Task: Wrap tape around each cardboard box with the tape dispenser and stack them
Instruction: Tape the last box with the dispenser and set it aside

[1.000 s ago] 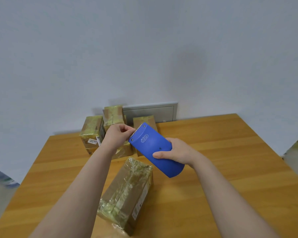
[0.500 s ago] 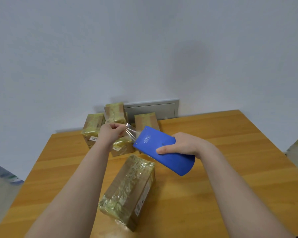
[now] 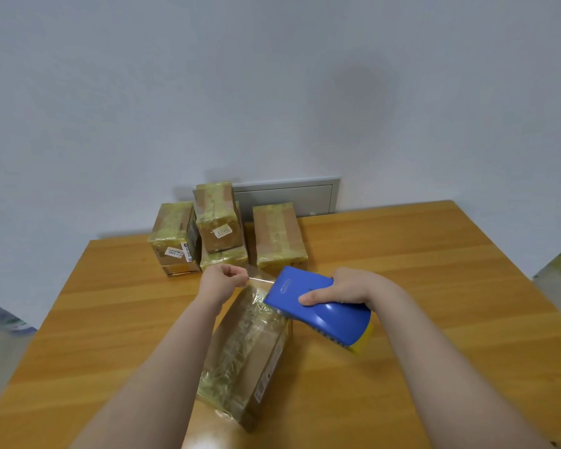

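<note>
taped boxes (image 3: pixel 274 234) cluster at the table's (image 3: pixel 434 254) far edge, one stacked. the left hand (image 3: pixel 222 281) pinches the tape end (image 3: pixel 261 279), the right hand (image 3: pixel 340 288) grips the tape dispenser (image 3: pixel 318 311) over the near box (image 3: pixel 246 351), not yet stacked.

A blue tape dispenser (image 3: pixel 318 311) with a yellow rear end is hanging tilted over the far end of the nearest cardboard box (image 3: pixel 246 351), with the right hand (image 3: pixel 344 288) taking its grip across the top. A strip of clear tape (image 3: pixel 261 279) is stretching from its front edge to the left hand (image 3: pixel 222 281), which is pinching the free end. That box is lying diagonally on the surface (image 3: pixel 434 270), already shining with what looks like yellowish tape. At the far edge, a left box (image 3: pixel 174 238) and a right box (image 3: pixel 277 238) are flanking an upper box (image 3: pixel 217 218) that is sitting on a lower box (image 3: pixel 224 259).
</note>
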